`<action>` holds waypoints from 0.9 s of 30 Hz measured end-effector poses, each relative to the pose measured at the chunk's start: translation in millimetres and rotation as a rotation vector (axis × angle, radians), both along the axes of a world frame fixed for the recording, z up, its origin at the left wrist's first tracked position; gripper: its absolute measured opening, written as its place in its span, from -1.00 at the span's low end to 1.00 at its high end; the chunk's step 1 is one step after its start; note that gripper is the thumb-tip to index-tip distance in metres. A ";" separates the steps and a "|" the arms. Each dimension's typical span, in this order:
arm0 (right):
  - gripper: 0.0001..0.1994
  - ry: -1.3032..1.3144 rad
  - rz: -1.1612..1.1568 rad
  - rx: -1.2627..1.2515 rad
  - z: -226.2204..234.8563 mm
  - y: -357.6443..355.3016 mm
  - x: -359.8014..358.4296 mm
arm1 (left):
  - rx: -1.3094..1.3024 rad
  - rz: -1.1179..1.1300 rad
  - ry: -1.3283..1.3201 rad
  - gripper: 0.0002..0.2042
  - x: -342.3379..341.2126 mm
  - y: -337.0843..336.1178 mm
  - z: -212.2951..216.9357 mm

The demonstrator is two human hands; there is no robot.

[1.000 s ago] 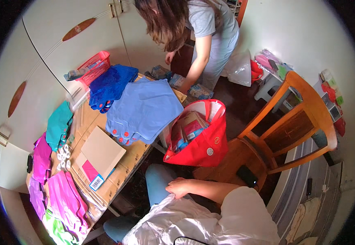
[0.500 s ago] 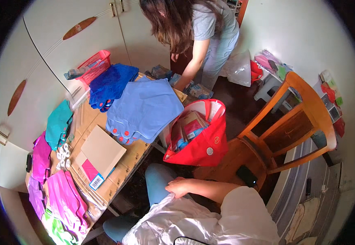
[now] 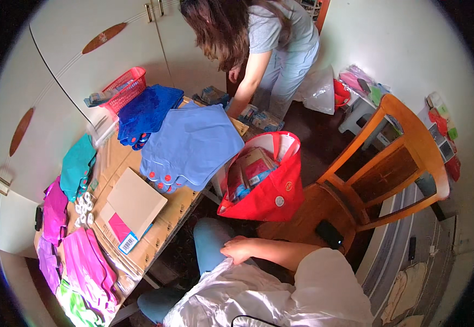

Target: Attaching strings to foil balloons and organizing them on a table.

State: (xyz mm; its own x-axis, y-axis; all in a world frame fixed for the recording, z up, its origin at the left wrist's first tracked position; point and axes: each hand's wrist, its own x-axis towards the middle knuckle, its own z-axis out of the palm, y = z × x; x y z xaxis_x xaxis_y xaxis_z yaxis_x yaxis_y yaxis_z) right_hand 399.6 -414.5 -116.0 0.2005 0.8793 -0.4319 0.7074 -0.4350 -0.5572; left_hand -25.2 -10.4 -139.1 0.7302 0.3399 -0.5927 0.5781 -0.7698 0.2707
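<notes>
My right hand (image 3: 237,250) lies on my blue-trousered thigh (image 3: 208,240), beside the gathered hem of my white shirt (image 3: 231,291). Its fingers are curled in, and whatever they hold, if anything, is hidden. My left hand is out of sight. Just beyond my knee, a red bag (image 3: 275,191) stands open on the wooden chair, with cardboard and plastic-wrapped packs inside. To its left, light blue fabric pieces (image 3: 193,141) lie stacked on the table's edge. Beige cardboard sheets (image 3: 136,197) lie nearer, over pink and blue packaging.
Dark blue fabric (image 3: 152,111), teal fabric (image 3: 78,166), pink fabric (image 3: 87,261) and white rolls (image 3: 84,207) lie about the table. Behind stands a red basket (image 3: 127,90). Another person (image 3: 269,49) bends at the far side, reaching behind the table. The wooden chair (image 3: 389,163) stands right, bearing a black phone (image 3: 329,234).
The other person has leaned further left and their reaching arm has shifted left a little. My right hand has stayed in place.
</notes>
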 end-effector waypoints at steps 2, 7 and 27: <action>-0.60 -0.003 -0.002 -0.009 4.8 0.4 0.1 | -0.002 0.011 -0.001 -0.47 -0.5 -0.6 0.7; -0.61 -0.014 0.004 -0.021 6.3 0.8 0.8 | -0.012 0.031 -0.007 -0.47 2.3 -1.3 0.8; -0.66 0.001 -0.011 -0.008 -3.0 0.3 -0.3 | -0.051 0.125 -0.028 -0.47 6.5 -4.8 1.2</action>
